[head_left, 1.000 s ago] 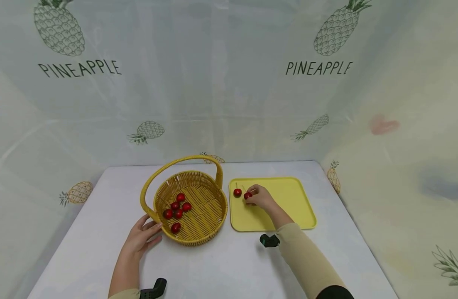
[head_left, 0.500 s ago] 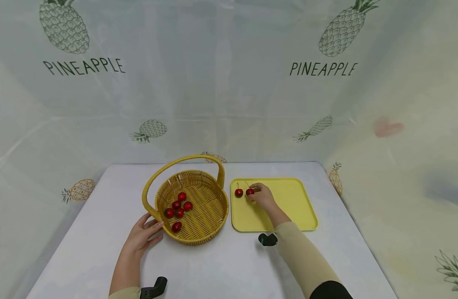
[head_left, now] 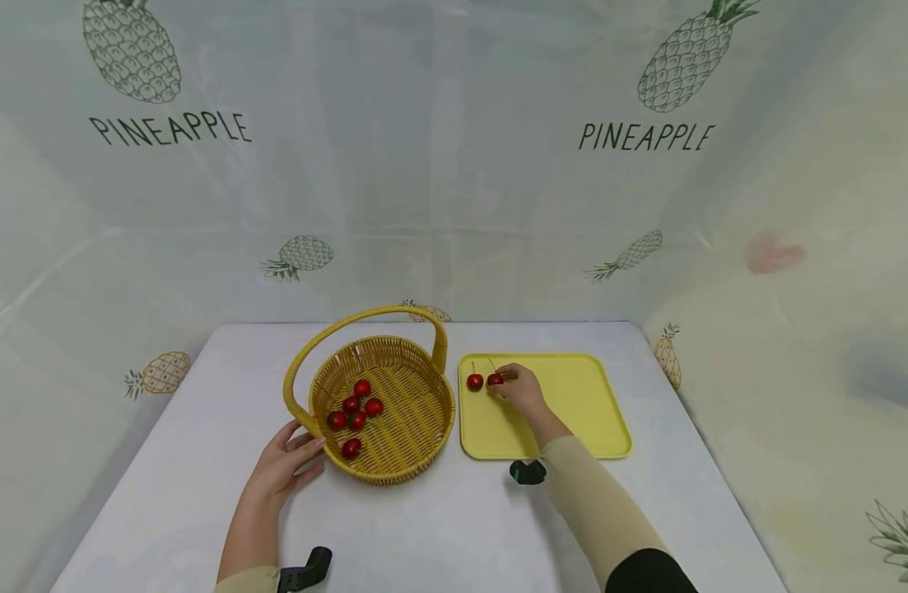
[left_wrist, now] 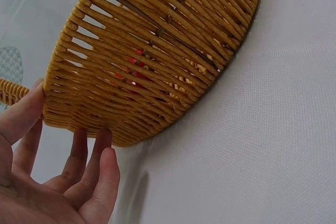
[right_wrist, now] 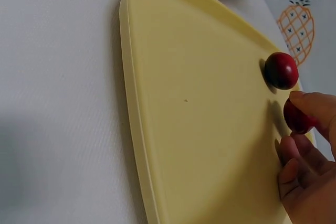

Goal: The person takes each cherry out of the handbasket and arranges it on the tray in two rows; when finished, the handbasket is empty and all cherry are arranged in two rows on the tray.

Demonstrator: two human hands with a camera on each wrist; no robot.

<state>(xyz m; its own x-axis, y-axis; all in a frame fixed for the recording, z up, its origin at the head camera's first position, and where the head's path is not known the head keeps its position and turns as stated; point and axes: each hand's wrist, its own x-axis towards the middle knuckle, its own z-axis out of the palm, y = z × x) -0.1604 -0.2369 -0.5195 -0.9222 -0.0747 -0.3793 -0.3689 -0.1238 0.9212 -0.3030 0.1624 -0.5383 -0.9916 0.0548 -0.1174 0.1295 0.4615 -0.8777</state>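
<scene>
My left hand [head_left: 279, 465] holds the yellow woven basket [head_left: 416, 412] at its left side, near the foot of the arched handle. In the left wrist view, the thumb is at the rim and other fingertips [left_wrist: 108, 157] are by the outer wall. Several red cherries [head_left: 352, 404] lie inside, mostly on the left half. Over the yellow tray [head_left: 572, 403], my right hand [head_left: 523, 389] pinches a cherry [right_wrist: 298, 116] between thumb and fingers, its stem pointing up. Just left of it, a second stemmed cherry [head_left: 475, 381] rests near the tray's back left corner.
Basket and tray stand side by side on a white-covered table [head_left: 454, 527], a narrow gap between them. The basket handle [head_left: 365, 315] arches high above its bowl. A pineapple-printed curtain [head_left: 454, 165] hangs behind the table and along both sides.
My right hand has shifted the pinched cherry slightly toward the back of the tray, about level with the other cherry. The left hand stays on the basket. The head view has shifted a little.
</scene>
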